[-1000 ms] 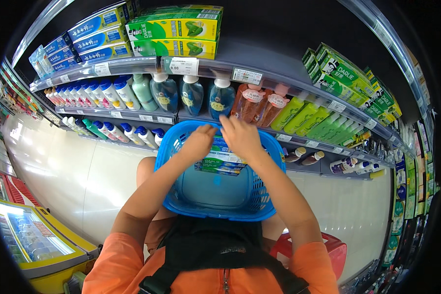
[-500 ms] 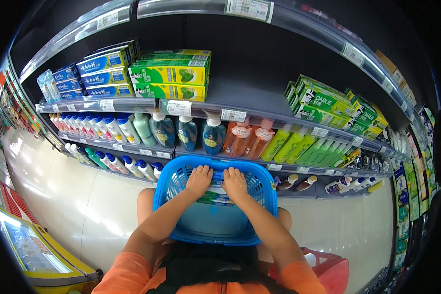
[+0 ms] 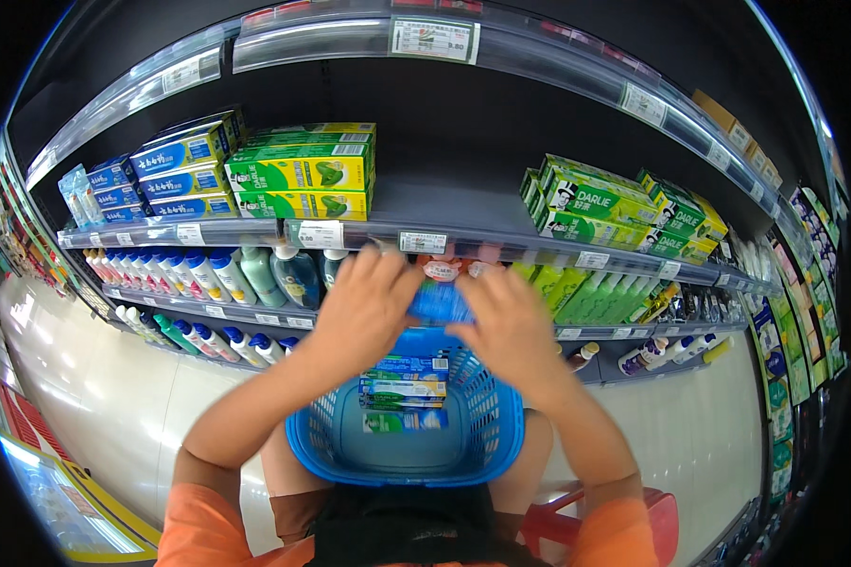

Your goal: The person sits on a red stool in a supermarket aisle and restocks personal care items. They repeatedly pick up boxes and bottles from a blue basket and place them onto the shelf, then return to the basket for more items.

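My left hand (image 3: 364, 307) and my right hand (image 3: 509, 326) are raised over the far rim of a blue plastic basket (image 3: 317, 444). Between them they grip a blue toothpaste box (image 3: 440, 302), one hand at each end; motion blurs it, and I cannot tell whether it is a single box. Inside the basket, several blue, white and green toothpaste boxes (image 3: 404, 389) lie stacked toward the far side. One green and blue box (image 3: 405, 421) lies nearest me on the basket floor. The basket sits between my knees.
On the shelf ahead stand blue toothpaste boxes (image 3: 184, 180), yellow-green boxes (image 3: 303, 175) and, at right, green boxes (image 3: 600, 203). Below the shelf edge (image 3: 501, 248) are several bottles (image 3: 260, 274). A red plastic stool (image 3: 657, 529) is at lower right, a yellow-edged freezer (image 3: 76, 510) at lower left.
Both hands have risen out of the basket toward the shelf edge, lifting the blue toothpaste box. Other boxes in the basket are now uncovered. The view has tilted slightly upward.
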